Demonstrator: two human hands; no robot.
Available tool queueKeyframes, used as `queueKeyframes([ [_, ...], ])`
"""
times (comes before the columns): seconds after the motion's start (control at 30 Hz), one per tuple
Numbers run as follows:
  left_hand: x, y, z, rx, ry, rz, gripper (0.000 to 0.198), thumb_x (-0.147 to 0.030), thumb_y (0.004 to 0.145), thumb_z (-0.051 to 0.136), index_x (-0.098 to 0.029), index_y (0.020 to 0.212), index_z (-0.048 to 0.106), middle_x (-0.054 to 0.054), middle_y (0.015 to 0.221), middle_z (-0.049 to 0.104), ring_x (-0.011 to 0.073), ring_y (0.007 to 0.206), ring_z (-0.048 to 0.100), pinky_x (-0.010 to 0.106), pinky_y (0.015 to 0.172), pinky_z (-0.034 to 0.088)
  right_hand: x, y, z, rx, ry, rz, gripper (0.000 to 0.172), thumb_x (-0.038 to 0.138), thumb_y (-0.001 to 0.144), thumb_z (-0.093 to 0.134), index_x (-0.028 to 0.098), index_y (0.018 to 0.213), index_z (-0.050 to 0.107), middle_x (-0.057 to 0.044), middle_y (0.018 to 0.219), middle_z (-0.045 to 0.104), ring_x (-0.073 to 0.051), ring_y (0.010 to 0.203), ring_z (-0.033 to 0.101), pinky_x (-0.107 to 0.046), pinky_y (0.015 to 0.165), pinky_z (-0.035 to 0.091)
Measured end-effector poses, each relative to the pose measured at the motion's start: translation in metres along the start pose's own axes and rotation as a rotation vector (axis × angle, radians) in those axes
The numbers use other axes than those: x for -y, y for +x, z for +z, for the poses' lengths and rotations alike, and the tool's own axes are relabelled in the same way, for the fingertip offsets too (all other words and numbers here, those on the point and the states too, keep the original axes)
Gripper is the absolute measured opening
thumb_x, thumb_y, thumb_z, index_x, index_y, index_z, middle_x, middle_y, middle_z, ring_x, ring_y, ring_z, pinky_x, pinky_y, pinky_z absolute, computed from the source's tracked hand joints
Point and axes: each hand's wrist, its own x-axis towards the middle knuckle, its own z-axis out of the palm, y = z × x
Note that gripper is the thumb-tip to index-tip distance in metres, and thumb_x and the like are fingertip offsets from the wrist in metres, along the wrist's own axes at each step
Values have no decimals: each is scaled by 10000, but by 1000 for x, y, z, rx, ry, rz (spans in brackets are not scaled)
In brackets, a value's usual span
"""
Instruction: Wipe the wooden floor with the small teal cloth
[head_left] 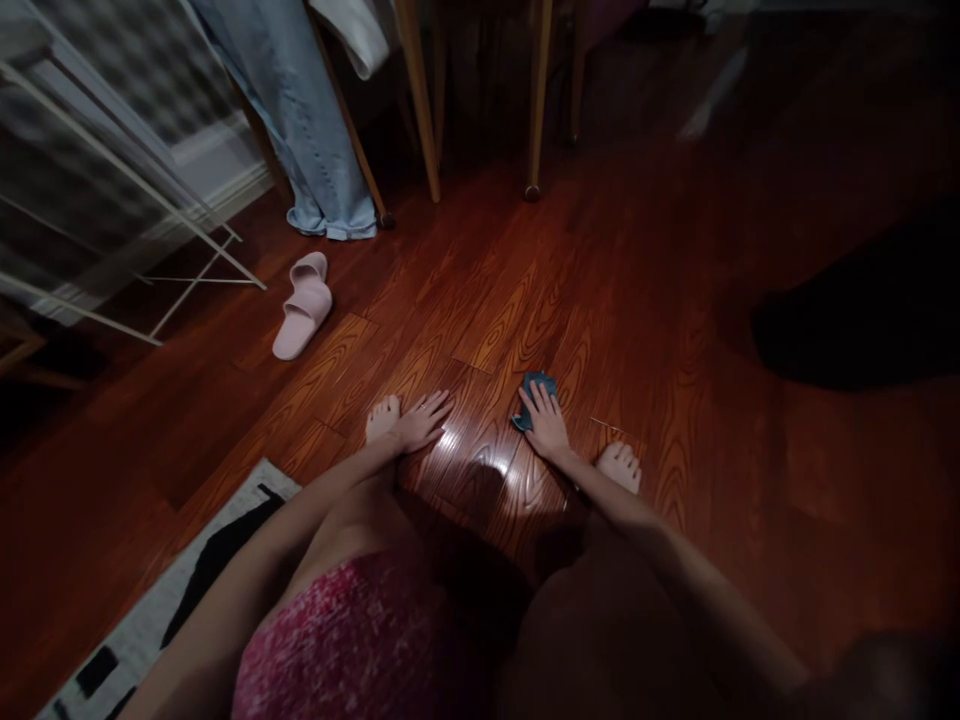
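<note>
My right hand [544, 422] lies flat on a small dark teal cloth [537, 385], pressing it onto the glossy wooden floor [645, 300]. Its fingers are stretched out over the cloth. My left hand [421, 420] rests open on the floor boards, fingers spread, beside my left foot [382, 418]. My right foot [619, 466] shows just right of my right wrist. Both arms reach down from the bottom of the picture, past my knees.
A pink slipper [303, 305] lies on the floor to the left. A white wire rack [112, 200] stands at far left. Wooden chair legs [534, 110] and hanging jeans [307, 120] are at the back. A grey patterned rug [172, 590] is at lower left, a dark shape [862, 310] at right.
</note>
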Motion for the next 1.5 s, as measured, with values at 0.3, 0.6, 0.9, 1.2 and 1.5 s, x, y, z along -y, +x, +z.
queueKeyframes([
  [0.3, -16, 26, 6, -34, -11, 64, 621, -470, 1073, 361, -214, 1632, 271, 113, 1713, 145, 283, 1581, 85, 508, 1268, 98, -8, -23, -16, 113, -27, -132, 940, 217, 839, 647, 217, 1649, 170, -103, 1723, 78, -272, 1581, 21, -527, 1267, 142],
  [0.6, -50, 76, -3, -65, 28, 96, 612, -477, 1090, 320, -227, 1643, 239, 107, 1716, 120, 266, 1584, 58, 516, 1268, 60, -18, -42, -26, 143, -27, -176, 824, 290, 894, 634, 201, 1625, 265, -127, 1712, 148, -263, 1579, 63, -519, 1262, 169],
  [0.9, -26, 58, -5, 46, 42, -1, 578, -432, 1094, 317, -286, 1645, 219, 87, 1712, 157, 268, 1579, 109, 584, 1244, 112, -18, -36, -19, 48, 57, -113, 913, 201, 833, 620, 195, 1641, 195, -115, 1704, 195, -248, 1577, 93, -528, 1257, 194],
  [1.2, -18, 58, 1, -12, 3, 24, 562, -433, 1095, 286, -315, 1642, 231, 51, 1709, 189, 257, 1579, 114, 571, 1252, 52, -21, -31, -23, 133, 7, -56, 996, 191, 789, 656, 174, 1649, 152, -118, 1716, 126, -249, 1578, 27, -488, 1271, 142],
  [1.5, -14, 65, 7, -29, 24, 19, 567, -437, 1092, 286, -303, 1641, 241, 59, 1707, 195, 264, 1580, 108, 579, 1249, 43, -26, -52, -29, 158, -20, -102, 919, 263, 862, 635, 161, 1646, 166, -123, 1712, 141, -255, 1578, 34, -486, 1274, 128],
])
